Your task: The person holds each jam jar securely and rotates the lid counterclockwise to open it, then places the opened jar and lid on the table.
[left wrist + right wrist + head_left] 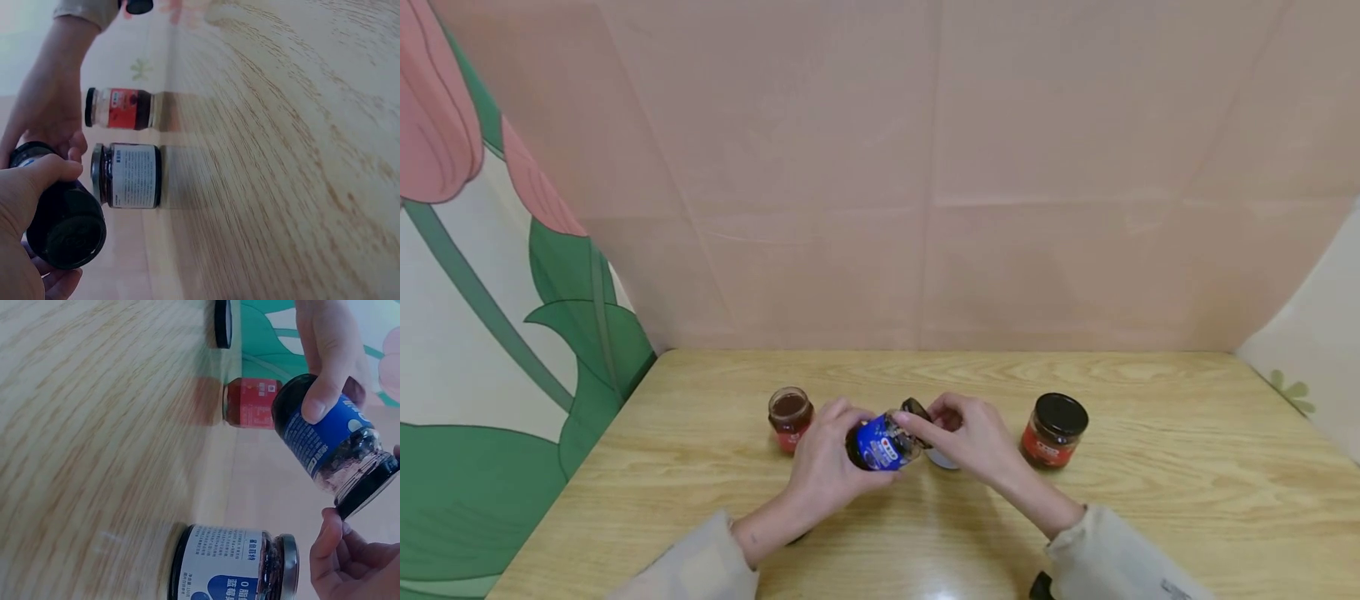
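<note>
My left hand (827,454) grips a glass jar with a blue label (880,443), tilted with its mouth toward the right, above the table. Dark contents show through the glass in the right wrist view. With thumb and fingers my right hand (973,433) pinches the black lid (369,487) at the jar's mouth. Behind that hand, a jar with a white and blue label (228,565) and a silver-rimmed lid stands on the table, mostly hidden in the head view.
An uncapped jar with a red label (790,417) stands left of the hands. To the right is a black-lidded jar with a red label (1055,429). A loose black lid (223,324) lies on the wooden table (1187,467). A pink cloth (925,167) hangs behind.
</note>
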`<state>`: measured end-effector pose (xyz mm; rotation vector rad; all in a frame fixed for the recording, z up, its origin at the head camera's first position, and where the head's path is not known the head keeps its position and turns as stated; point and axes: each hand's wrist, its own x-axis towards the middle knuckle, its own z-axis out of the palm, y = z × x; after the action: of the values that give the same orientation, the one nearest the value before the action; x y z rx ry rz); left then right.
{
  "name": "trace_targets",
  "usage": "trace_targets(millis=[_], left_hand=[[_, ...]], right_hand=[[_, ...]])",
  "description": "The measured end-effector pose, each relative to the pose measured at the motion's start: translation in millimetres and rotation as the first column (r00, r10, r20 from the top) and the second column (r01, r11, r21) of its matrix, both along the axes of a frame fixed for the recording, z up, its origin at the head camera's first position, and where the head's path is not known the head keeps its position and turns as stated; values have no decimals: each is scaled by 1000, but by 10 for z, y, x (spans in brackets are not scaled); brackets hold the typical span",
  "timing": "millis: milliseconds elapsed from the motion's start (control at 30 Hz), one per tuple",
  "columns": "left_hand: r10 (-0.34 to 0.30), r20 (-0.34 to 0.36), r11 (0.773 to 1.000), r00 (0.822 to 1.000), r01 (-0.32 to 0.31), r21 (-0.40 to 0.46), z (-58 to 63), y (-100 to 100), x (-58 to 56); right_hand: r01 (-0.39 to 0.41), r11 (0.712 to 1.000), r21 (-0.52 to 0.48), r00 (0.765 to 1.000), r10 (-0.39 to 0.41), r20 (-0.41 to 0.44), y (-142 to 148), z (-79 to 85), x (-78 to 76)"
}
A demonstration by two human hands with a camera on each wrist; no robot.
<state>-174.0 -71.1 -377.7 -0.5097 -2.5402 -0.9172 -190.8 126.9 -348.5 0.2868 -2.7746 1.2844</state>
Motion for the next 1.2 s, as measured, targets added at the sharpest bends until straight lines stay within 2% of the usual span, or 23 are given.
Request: trace_targets(millis=[233,367,467,600,667,767,867,1000,1100,1200], left_hand=[[-21,35,1000,999,21,21,10,-10,1],[-31,53,999,998,29,34,3,-23,-11],[-30,72,999,997,27,42,-8,-37,-22],[-29,102,998,994,23,58,-17,-51,-29],[-31,115,998,993,23,66,-16,-54,-29],[-31,128,997,991,23,70,-12,-56,-26],[-31,132,997,991,22,69,-9,-59,-25],[-29,129,997,991,20,69,-10,-65,-28],[-28,122,997,992,20,69,-14,-67,-32],[-33,118,997,992,25,73,-16,-65,-35]], right_hand=[[-77,997,-24,997,76,-31,29,-34,1],[-177,984,-16,980,175,-95,61,-40,-14],[-305,952,-17,942,299,-149,109,-36,-31],[-464,885,-41,878,453,-157,189,-14,-47],[-509,859,-54,855,497,-146,218,-6,-54],[-540,839,-63,837,528,-143,235,-7,-61],[-545,836,-68,834,532,-146,232,-24,-65],[-526,847,-71,845,511,-161,214,-43,-71],[-482,875,-48,862,464,-202,194,-45,-79],[-388,922,-3,904,380,-197,170,-28,-90]])
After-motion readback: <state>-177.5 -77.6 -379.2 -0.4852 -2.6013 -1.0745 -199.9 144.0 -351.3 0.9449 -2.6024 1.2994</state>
